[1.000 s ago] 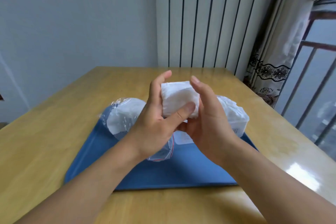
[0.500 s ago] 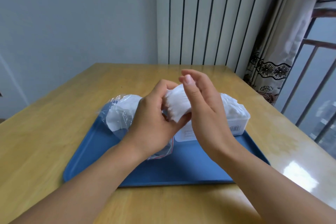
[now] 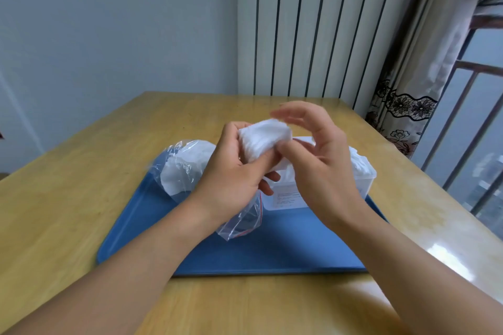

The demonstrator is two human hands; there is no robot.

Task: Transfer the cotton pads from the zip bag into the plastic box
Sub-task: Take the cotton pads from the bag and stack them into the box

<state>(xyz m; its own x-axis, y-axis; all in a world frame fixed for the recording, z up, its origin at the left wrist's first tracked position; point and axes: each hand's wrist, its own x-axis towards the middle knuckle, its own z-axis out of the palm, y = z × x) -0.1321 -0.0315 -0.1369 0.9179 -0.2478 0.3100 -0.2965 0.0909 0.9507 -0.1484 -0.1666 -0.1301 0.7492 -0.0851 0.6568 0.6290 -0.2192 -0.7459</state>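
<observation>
Left hand (image 3: pixel 231 174) grips a stack of cotton pads (image 3: pixel 262 141) edge-on between thumb and fingers, lifted above the tray (image 3: pixel 272 250). Likely held that way so the stack stays squared before it goes down. Right hand (image 3: pixel 324 168) is loose around the far end of the stack: thumb touches the near lower corner, fingers spread and curled above it, blurred. Can't tell if those fingers touch the pads; reads as steadying, not carrying.

Zip bag (image 3: pixel 185 168) lies on the left of the tray, mouth toward the middle, more pads visible inside. Plastic box (image 3: pixel 288 196) sits just beside it on the right, under the right hand, open on top, pads already piled to the rim at its far right end.

Judgement: mid-transfer, stack about to drop into the box.

Room: the box's near-left part is hidden behind the hands, so free space there is unknown. The full right end leaves little margin. Table (image 3: pixel 81 198) is bare around the tray, so the arms have room on both sides.
</observation>
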